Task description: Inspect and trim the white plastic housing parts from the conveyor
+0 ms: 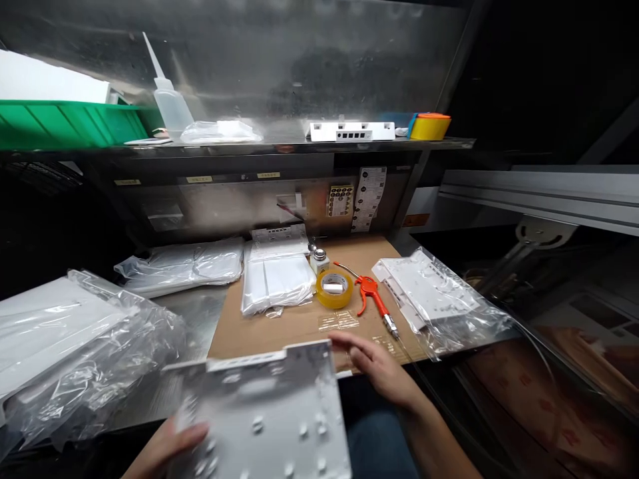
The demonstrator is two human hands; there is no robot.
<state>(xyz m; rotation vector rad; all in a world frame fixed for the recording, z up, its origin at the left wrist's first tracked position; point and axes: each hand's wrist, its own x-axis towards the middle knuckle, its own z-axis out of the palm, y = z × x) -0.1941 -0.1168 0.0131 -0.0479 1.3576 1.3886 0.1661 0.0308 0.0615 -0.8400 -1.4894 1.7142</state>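
I hold a flat white plastic panel [264,412] with small raised bumps low in the middle of the view, over the near edge of the bench. My left hand [172,444] grips its lower left corner, thumb lying on top. My right hand [372,362] rests at the panel's upper right corner, fingers stretched toward the edge. The panel is blurred by motion.
A brown cardboard sheet [299,326] covers the bench. On it lie a yellow tape roll [334,287], an orange air blow gun [372,296], bagged white parts [277,276] and a bagged panel [432,296] at right. More bagged panels [64,346] lie left. A shelf [279,148] above carries a squeeze bottle [170,103] and green bin [64,123].
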